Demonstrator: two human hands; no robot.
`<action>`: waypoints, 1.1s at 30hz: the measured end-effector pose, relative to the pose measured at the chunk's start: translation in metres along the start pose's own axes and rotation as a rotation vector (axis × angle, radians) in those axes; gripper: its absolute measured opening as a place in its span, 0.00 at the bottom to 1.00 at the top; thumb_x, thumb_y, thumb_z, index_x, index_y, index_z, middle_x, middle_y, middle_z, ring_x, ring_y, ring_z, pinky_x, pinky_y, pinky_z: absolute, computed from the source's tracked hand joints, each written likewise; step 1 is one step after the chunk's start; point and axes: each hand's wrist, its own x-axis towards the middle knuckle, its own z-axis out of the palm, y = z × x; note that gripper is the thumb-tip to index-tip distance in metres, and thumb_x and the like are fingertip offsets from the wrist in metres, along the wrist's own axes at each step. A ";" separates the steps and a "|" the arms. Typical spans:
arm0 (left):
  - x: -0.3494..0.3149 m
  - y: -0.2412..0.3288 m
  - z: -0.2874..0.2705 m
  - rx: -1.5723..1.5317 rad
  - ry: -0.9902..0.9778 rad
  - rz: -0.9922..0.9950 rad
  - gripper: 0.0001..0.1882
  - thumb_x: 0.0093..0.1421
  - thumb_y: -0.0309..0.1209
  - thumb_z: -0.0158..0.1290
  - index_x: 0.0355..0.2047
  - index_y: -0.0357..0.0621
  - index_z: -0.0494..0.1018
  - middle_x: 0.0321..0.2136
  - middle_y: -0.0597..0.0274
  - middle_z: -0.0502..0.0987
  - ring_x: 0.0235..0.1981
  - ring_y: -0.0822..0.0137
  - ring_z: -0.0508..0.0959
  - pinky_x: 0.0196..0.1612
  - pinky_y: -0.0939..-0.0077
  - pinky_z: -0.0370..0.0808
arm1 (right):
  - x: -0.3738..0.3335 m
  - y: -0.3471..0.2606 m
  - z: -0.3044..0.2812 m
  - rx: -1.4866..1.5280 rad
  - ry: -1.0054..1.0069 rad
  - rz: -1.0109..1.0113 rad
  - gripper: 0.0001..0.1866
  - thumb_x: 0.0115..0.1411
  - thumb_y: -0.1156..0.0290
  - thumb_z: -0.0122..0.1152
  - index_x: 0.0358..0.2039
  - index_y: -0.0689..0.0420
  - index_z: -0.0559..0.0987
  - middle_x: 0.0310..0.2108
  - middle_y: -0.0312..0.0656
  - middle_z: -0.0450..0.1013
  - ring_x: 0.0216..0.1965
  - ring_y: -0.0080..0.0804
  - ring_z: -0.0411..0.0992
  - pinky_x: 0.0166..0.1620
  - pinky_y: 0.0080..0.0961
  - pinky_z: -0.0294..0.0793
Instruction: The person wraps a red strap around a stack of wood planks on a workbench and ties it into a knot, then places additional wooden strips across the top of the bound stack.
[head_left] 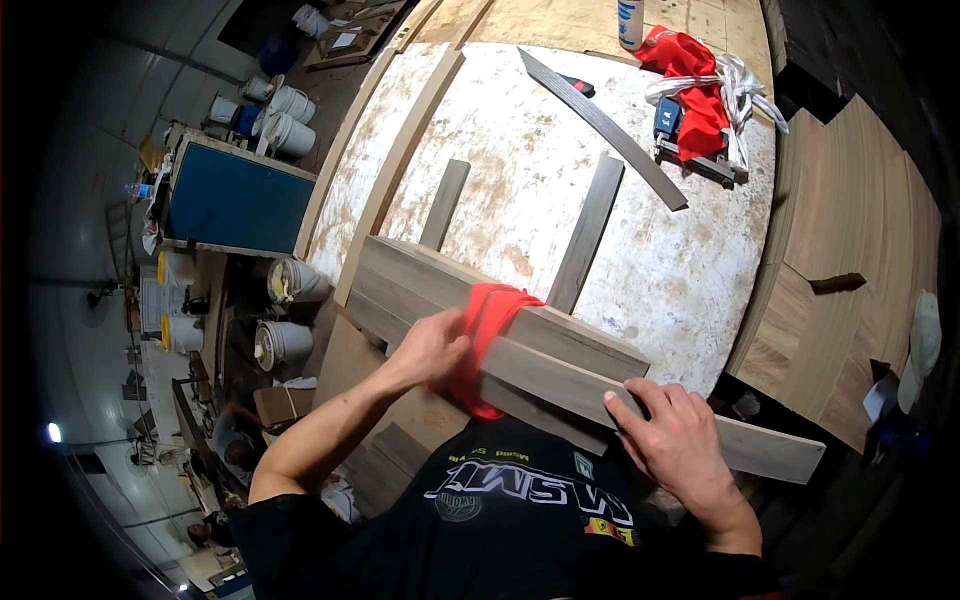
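Observation:
A bundle of grey-brown wooden strips (420,275) lies across the near edge of the worktable. Red cloth (497,305) is wrapped around its middle and hangs down on the near side. My left hand (437,345) has its fingers curled against the cloth at the bundle's near face; the fingertips are partly hidden and slightly blurred. My right hand (672,430) grips a long wooden strip (560,380) near its right part, thumb and fingers over its upper edge. That strip runs along the bundle's near side and sticks out past it to the right.
Two short strips (588,235) lie under the bundle, pointing away on the stained white tabletop (520,130). A loose dark strip (610,130) rests beyond. At the far right are red and white cloths (688,60) with a blue-and-black tool (668,118). Stacked boards (830,260) stand right; buckets (285,340) left.

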 end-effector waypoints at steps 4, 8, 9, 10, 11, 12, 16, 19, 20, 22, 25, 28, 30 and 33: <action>-0.004 -0.014 0.009 -0.096 0.071 -0.038 0.13 0.60 0.33 0.53 0.40 0.35 0.73 0.34 0.40 0.78 0.38 0.45 0.79 0.43 0.58 0.75 | 0.003 0.001 -0.002 -0.009 -0.027 -0.012 0.20 0.53 0.67 0.65 0.49 0.47 0.80 0.46 0.34 0.73 0.37 0.33 0.73 0.36 0.30 0.71; -0.002 -0.035 0.021 -0.284 0.089 -0.061 0.12 0.62 0.35 0.55 0.37 0.36 0.73 0.29 0.50 0.78 0.33 0.63 0.79 0.39 0.66 0.75 | 0.002 -0.001 -0.002 0.022 -0.016 -0.007 0.21 0.52 0.67 0.67 0.49 0.46 0.80 0.46 0.34 0.73 0.38 0.33 0.73 0.37 0.30 0.71; 0.001 -0.043 0.024 -0.288 0.097 -0.066 0.12 0.62 0.35 0.55 0.37 0.36 0.73 0.29 0.50 0.78 0.33 0.63 0.79 0.39 0.66 0.75 | 0.001 -0.001 -0.002 0.027 -0.020 -0.001 0.21 0.52 0.67 0.67 0.49 0.46 0.80 0.47 0.34 0.73 0.38 0.33 0.73 0.37 0.30 0.71; 0.005 -0.050 0.025 -0.338 0.067 -0.033 0.10 0.64 0.33 0.55 0.38 0.38 0.72 0.28 0.58 0.77 0.29 0.70 0.76 0.33 0.73 0.73 | 0.001 -0.002 -0.001 0.032 -0.024 0.011 0.22 0.52 0.67 0.67 0.49 0.46 0.80 0.47 0.34 0.73 0.39 0.33 0.73 0.38 0.31 0.71; 0.006 -0.054 0.025 -0.388 0.036 0.002 0.08 0.66 0.32 0.55 0.38 0.40 0.71 0.27 0.67 0.76 0.25 0.76 0.74 0.27 0.79 0.71 | 0.001 -0.002 -0.001 0.033 -0.024 0.007 0.22 0.52 0.67 0.67 0.49 0.46 0.80 0.47 0.34 0.73 0.39 0.33 0.73 0.38 0.31 0.71; 0.007 -0.055 0.024 -0.388 0.040 0.001 0.08 0.66 0.32 0.55 0.38 0.40 0.71 0.27 0.67 0.76 0.25 0.76 0.74 0.27 0.79 0.71 | 0.000 -0.002 0.000 0.030 -0.018 0.010 0.21 0.52 0.67 0.67 0.49 0.46 0.80 0.47 0.34 0.73 0.39 0.33 0.73 0.38 0.31 0.71; 0.008 -0.026 0.008 -0.316 -0.124 -0.133 0.08 0.67 0.32 0.55 0.40 0.40 0.72 0.27 0.67 0.75 0.25 0.78 0.72 0.28 0.81 0.70 | -0.004 -0.002 0.001 0.044 -0.019 0.033 0.21 0.53 0.67 0.67 0.50 0.46 0.80 0.47 0.34 0.73 0.39 0.33 0.73 0.38 0.31 0.71; 0.005 -0.022 0.005 -0.416 -0.189 -0.110 0.09 0.67 0.33 0.54 0.41 0.41 0.73 0.27 0.67 0.75 0.25 0.78 0.72 0.28 0.81 0.70 | -0.007 -0.003 0.003 0.055 -0.004 0.034 0.21 0.53 0.68 0.67 0.49 0.46 0.80 0.46 0.34 0.73 0.38 0.33 0.72 0.37 0.31 0.70; 0.005 -0.021 0.004 -0.543 -0.222 -0.111 0.09 0.68 0.33 0.54 0.41 0.41 0.73 0.27 0.67 0.75 0.25 0.78 0.72 0.28 0.81 0.70 | -0.008 -0.004 0.002 0.054 -0.002 0.043 0.21 0.53 0.68 0.67 0.49 0.46 0.80 0.46 0.34 0.73 0.38 0.33 0.72 0.37 0.31 0.70; 0.002 -0.012 0.000 -0.482 -0.223 -0.136 0.10 0.67 0.34 0.55 0.40 0.40 0.73 0.27 0.66 0.76 0.26 0.77 0.73 0.29 0.80 0.71 | -0.008 -0.004 0.002 0.035 -0.002 0.026 0.21 0.53 0.68 0.65 0.49 0.47 0.80 0.45 0.34 0.73 0.37 0.33 0.72 0.36 0.30 0.69; 0.001 -0.011 0.000 -0.262 -0.173 -0.116 0.12 0.66 0.36 0.56 0.40 0.38 0.74 0.29 0.63 0.78 0.28 0.76 0.75 0.31 0.78 0.72 | -0.003 -0.006 -0.003 0.001 -0.009 0.010 0.20 0.52 0.69 0.64 0.48 0.48 0.80 0.45 0.34 0.72 0.36 0.33 0.71 0.36 0.30 0.69; -0.006 0.001 -0.001 -0.078 -0.117 -0.061 0.15 0.65 0.37 0.57 0.41 0.36 0.74 0.30 0.59 0.79 0.30 0.75 0.76 0.33 0.76 0.74 | 0.000 -0.007 -0.005 -0.033 -0.032 -0.003 0.21 0.52 0.69 0.64 0.49 0.48 0.80 0.45 0.34 0.72 0.36 0.33 0.71 0.35 0.30 0.69; -0.008 0.000 0.000 -0.056 -0.107 -0.055 0.17 0.64 0.38 0.57 0.42 0.35 0.73 0.30 0.58 0.79 0.30 0.74 0.77 0.33 0.74 0.74 | 0.001 -0.005 -0.003 -0.036 -0.029 -0.008 0.21 0.52 0.69 0.64 0.49 0.48 0.79 0.45 0.35 0.72 0.36 0.34 0.71 0.36 0.31 0.69; -0.003 -0.025 0.014 -0.011 -0.005 0.102 0.17 0.65 0.38 0.58 0.44 0.34 0.73 0.29 0.58 0.79 0.29 0.73 0.77 0.32 0.73 0.75 | 0.000 -0.001 0.004 -0.022 -0.010 -0.012 0.22 0.52 0.69 0.64 0.50 0.47 0.79 0.46 0.35 0.72 0.37 0.34 0.71 0.36 0.32 0.69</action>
